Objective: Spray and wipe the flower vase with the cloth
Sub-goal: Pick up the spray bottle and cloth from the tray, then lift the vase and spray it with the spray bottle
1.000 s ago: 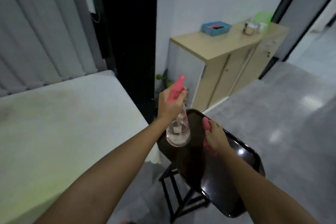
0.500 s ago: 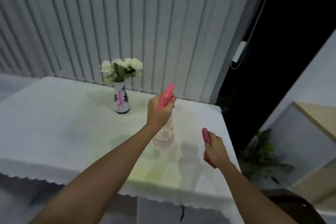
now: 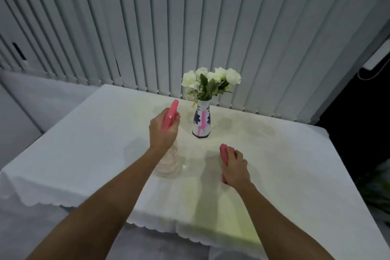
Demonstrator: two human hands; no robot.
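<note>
A white flower vase (image 3: 201, 121) with pink and dark blue marks stands upright on the table, holding white roses (image 3: 211, 79). My left hand (image 3: 162, 131) grips a clear spray bottle (image 3: 168, 165) by its pink head, held just left of the vase and a little nearer to me. My right hand (image 3: 233, 167) is closed around a bunched pink cloth (image 3: 224, 154), in front of the vase and to its right, low over the tabletop.
A white scalloped tablecloth (image 3: 285, 164) covers the table. Grey vertical blinds (image 3: 190, 27) hang right behind it. A dark opening (image 3: 363, 133) and a plant (image 3: 377, 188) lie at the right edge.
The view has swung left from the chair and cabinet to face the table squarely. The vase now sits centred and closer, with both hands still holding bottle and cloth.
</note>
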